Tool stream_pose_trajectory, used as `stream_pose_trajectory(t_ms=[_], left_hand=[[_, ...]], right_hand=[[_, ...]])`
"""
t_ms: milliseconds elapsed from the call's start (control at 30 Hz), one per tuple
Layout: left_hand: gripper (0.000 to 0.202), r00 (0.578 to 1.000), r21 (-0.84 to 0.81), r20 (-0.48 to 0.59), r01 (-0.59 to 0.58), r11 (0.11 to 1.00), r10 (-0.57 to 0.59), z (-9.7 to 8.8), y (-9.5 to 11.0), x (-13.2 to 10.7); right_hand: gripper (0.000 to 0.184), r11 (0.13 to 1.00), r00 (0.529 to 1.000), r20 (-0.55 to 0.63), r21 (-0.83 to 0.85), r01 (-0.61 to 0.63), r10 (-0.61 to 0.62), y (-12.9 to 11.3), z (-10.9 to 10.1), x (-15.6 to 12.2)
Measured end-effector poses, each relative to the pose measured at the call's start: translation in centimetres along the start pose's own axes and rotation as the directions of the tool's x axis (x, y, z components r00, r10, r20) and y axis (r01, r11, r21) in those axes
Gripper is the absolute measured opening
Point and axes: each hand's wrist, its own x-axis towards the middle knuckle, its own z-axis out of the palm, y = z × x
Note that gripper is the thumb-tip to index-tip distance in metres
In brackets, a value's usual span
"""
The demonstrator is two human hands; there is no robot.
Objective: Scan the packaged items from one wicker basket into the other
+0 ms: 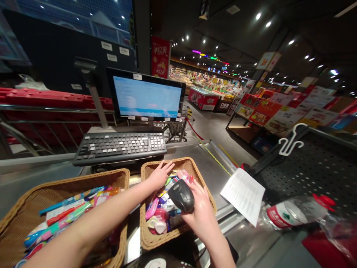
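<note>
My right hand [202, 212] is wrapped round a black handheld barcode scanner [182, 195], held over the right wicker basket [147, 238]. My left hand [160, 174] reaches into that same basket with fingers stretched flat, touching the small colourful packaged items [160, 214] at its far end. A second, larger wicker basket [19, 208] on the left holds toothbrush packs and pens [65, 214], under my left forearm.
A black keyboard [121, 147] and a lit monitor [146, 97] stand behind the baskets on the steel counter. A paper sheet [244, 193], a plastic bottle [295, 212] and a black perforated panel [315, 167] lie right. Shop aisles and shelves stretch beyond.
</note>
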Motion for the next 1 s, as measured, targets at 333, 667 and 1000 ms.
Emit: stream_pose_trajectory(t_ms=[333,667,1000], left_hand=[[0.023,0.993,0.025,-0.079,0.088,0.996,-0.086,-0.3,-0.7,0.3],[0.024,0.999,0.075,-0.03,0.021,0.997,-0.019,0.2,-1.2,1.3],[0.022,0.999,0.049,-0.049,-0.012,0.999,0.014,-1.1,0.2,0.9]], right_hand=[[0.065,0.999,1.0,-0.002,0.017,-0.03,0.03,2.5,-0.5,1.3],[0.068,0.999,1.0,0.006,0.049,-0.024,0.024,2.4,-0.8,1.9],[0.072,1.0,0.998,-0.054,0.019,-0.016,0.017,3.4,-0.9,1.7]])
